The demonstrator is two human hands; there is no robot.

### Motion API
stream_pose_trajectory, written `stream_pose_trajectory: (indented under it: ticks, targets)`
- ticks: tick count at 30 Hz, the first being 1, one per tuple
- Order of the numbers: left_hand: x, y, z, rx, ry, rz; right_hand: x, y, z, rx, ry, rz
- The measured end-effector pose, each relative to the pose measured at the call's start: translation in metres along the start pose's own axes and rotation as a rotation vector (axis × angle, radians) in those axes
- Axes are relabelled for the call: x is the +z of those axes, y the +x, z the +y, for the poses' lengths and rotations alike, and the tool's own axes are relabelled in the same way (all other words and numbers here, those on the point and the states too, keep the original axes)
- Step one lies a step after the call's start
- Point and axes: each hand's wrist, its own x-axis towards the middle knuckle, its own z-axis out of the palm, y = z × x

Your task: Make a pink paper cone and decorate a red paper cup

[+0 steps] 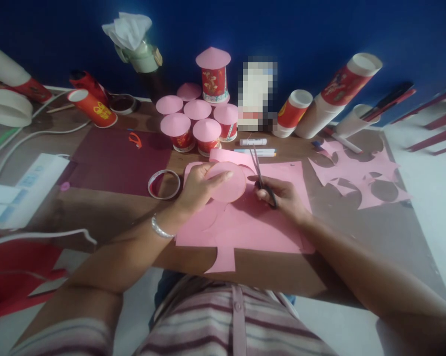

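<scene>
My left hand [199, 185] is closed on a pink paper disc [228, 183], thumb on top, held just above a pink paper sheet [252, 222] on the table. My right hand [282, 195] grips black-handled scissors [260, 173], whose blades point away from me beside the disc's right edge. Round holes are cut into the sheet under both hands.
Several red cups with pink cone lids [199, 123] stand behind the sheet, next to a glue stick [252, 142]. A tape roll [164, 184] lies to the left. Pink offcuts [360, 178] lie at right. Stacked cups [337, 94] lean by the blue wall.
</scene>
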Motion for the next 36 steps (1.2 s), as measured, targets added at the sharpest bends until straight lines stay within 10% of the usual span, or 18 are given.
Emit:
stream_pose_trajectory:
  ticks: [36]
  targets:
    - [-0.006,-0.002,0.014,0.031,0.067,-0.247,0.001,0.0,-0.002,-0.034,-0.045,-0.232]
